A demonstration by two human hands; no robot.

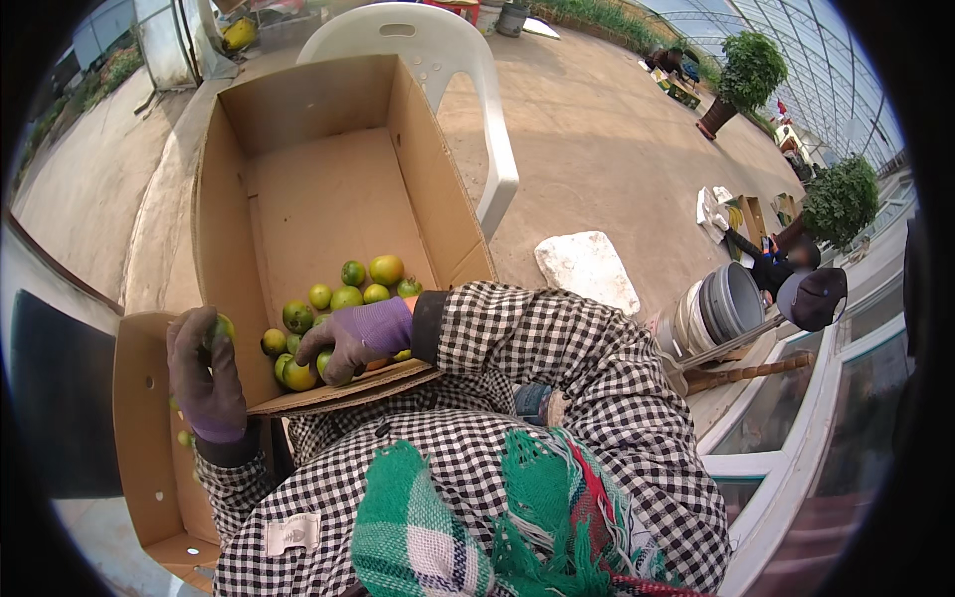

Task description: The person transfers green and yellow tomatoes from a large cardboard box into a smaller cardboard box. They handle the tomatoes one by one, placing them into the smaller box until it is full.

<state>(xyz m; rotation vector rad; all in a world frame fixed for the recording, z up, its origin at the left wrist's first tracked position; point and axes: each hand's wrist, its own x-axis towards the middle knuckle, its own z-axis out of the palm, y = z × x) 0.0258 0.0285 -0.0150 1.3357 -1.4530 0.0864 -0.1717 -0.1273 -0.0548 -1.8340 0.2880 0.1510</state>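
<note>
My left hand [209, 373], in a grey-and-purple glove, holds a green tomato [224, 326] above the left wall of a large cardboard box [328, 194]. In a matching glove, my right hand [362, 336] reaches into the near end of that box. Its fingers close around another green tomato [324, 363], partly hidden by the glove. Around the right hand lie several green and yellowish tomatoes [346, 298], gathered on the box floor. A second cardboard box [142, 418] stands lower at my left, with a few small green tomatoes [185, 438] partly visible behind my left arm.
A white plastic chair [485, 112] stands behind the large box. On the floor to the right lies a white slab [586, 269]. Stacked buckets [720, 302] stand near a person in a dark cap [813, 298]. Potted trees [753, 71] and another person [666, 61] are farther off.
</note>
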